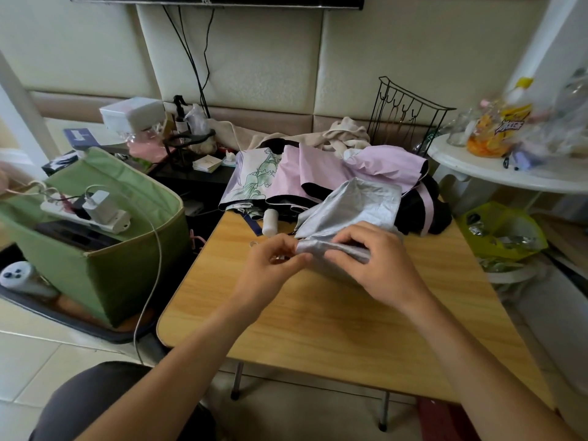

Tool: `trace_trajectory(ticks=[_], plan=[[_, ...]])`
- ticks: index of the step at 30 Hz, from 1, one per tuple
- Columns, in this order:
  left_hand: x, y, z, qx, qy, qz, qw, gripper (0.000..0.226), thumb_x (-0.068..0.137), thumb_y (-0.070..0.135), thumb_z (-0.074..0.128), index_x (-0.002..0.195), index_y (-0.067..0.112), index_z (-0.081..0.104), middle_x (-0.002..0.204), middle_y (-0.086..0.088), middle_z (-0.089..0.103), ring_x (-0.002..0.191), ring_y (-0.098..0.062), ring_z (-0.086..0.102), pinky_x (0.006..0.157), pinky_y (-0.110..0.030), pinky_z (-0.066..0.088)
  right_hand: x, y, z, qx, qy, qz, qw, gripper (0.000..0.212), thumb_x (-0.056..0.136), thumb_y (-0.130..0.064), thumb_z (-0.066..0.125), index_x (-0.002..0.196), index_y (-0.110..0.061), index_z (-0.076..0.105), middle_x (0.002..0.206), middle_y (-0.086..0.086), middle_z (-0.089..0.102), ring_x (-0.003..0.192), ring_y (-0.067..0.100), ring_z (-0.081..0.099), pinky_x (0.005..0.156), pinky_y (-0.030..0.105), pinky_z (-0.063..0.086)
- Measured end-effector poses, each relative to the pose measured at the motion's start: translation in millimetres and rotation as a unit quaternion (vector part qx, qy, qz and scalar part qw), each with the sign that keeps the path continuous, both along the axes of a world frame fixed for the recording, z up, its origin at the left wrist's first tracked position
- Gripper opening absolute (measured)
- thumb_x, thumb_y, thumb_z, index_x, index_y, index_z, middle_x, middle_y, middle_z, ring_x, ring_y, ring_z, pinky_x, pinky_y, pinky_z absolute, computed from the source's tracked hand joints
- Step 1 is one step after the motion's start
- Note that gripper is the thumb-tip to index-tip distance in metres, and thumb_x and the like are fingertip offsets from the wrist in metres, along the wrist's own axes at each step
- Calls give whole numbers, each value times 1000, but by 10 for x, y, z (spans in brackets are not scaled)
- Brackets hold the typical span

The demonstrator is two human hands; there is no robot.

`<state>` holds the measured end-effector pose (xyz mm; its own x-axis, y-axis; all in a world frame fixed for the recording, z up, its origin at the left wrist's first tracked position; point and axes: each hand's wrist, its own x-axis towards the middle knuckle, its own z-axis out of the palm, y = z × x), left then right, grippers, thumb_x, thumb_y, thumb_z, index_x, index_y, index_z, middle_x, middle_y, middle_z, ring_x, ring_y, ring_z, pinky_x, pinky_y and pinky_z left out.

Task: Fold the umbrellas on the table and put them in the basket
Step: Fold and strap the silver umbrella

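Note:
A silver-grey umbrella [356, 205] lies half gathered at the middle of the wooden table [334, 319]. My right hand [375, 265] grips its bunched lower end, fingers curled over the fabric. My left hand [270, 265] pinches the tip of that bunched end from the left. Behind it lies a lilac umbrella with a green print [257, 176] and a white handle [269, 221]. A pink and black umbrella [391, 163] is spread at the table's back right. The green fabric basket [105, 275] stands on the floor to the left.
A power strip with a white charger [95, 208] and its cable lie on top of the basket. A black wire rack [410, 116] and beige cloth [343, 135] sit behind the umbrellas. A white round side table [509, 173] with bottles and a yellow-green bag [502, 230] are at the right.

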<state>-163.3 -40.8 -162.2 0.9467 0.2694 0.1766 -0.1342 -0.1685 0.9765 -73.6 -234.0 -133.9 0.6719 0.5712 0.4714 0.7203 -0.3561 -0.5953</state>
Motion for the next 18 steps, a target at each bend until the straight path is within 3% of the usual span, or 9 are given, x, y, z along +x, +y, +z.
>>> trace_trajectory(ticks=[4,7,10,12,14,16,18], plan=[[-47,85,73,-31,57,-64,996,9,93,14,71,89,6,69,77,7,64,77,-4,59,77,-17,44,-65,-47,49,12,-23,27,999,17,83,-25,87,84,-24,70,91,-14,61,83,11,62,72,16,45],[-132,189,147,15,151,-72,986,13,87,28,78,81,16,75,76,6,62,77,-6,55,76,-24,40,-125,-88,60,-21,15,64,998,15,82,-25,87,85,-24,73,95,-14,60,85,13,62,73,17,47],[-211,353,163,113,275,-89,951,11,81,32,84,81,22,81,75,9,66,80,-10,53,72,-27,40,-172,-116,47,-74,57,103,990,13,82,-31,87,84,-26,75,95,-11,62,87,14,62,74,23,50],[-250,390,174,133,323,-123,929,14,84,32,81,88,19,82,77,8,68,79,-10,55,69,-24,43,-218,-106,26,-110,65,130,983,14,84,-38,85,84,-28,76,95,-11,65,92,13,64,80,28,51],[-264,362,167,91,355,-120,923,27,90,39,74,92,12,79,78,3,65,68,-11,54,60,-23,43,-272,-81,-1,-132,76,153,976,15,87,-41,82,86,-27,76,93,-13,68,95,11,65,84,30,51],[-262,334,130,58,376,-82,921,39,91,46,71,97,8,76,75,1,56,54,-11,44,49,-22,34,-327,-51,-19,-141,86,164,972,15,89,-40,80,94,-28,72,93,-14,70,94,8,66,84,32,52],[-268,326,81,81,387,-63,916,44,88,45,76,99,2,75,70,-1,48,49,-11,35,44,-23,26,-374,-18,-31,-149,114,155,970,27,90,-40,79,106,-30,60,93,-10,72,87,9,67,80,35,54]])
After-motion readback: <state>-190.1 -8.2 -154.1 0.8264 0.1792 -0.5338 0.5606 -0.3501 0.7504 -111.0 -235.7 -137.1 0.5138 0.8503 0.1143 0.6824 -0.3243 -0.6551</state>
